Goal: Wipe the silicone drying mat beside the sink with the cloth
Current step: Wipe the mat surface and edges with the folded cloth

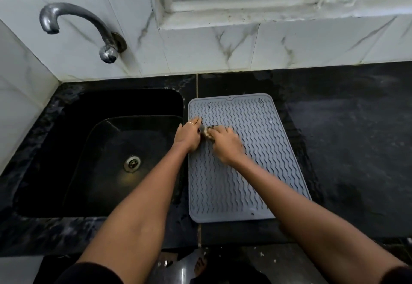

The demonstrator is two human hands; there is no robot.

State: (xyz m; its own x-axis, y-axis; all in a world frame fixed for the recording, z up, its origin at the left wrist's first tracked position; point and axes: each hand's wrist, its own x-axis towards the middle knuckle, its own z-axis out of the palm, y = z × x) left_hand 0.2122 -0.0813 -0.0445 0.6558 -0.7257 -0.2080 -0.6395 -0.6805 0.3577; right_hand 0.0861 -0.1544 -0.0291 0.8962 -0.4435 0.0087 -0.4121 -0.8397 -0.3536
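Head view: both hands meet at the mat's [243,161] far left; right hand [225,143] fingers pinch the cloth [206,132], left hand [188,135] fingers curl beside it. Unwiped mat runs near and right.

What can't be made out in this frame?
- Cloth: head view, mostly covered by the left hand and right hand; its size and colour are unclear.
- Right hand: motion-blurred, so the grip is uncertain.
- Mat: parts hidden under hands and right forearm; whether it is wet or dirty can't be judged.
- Sink: dark, interior detail lost.
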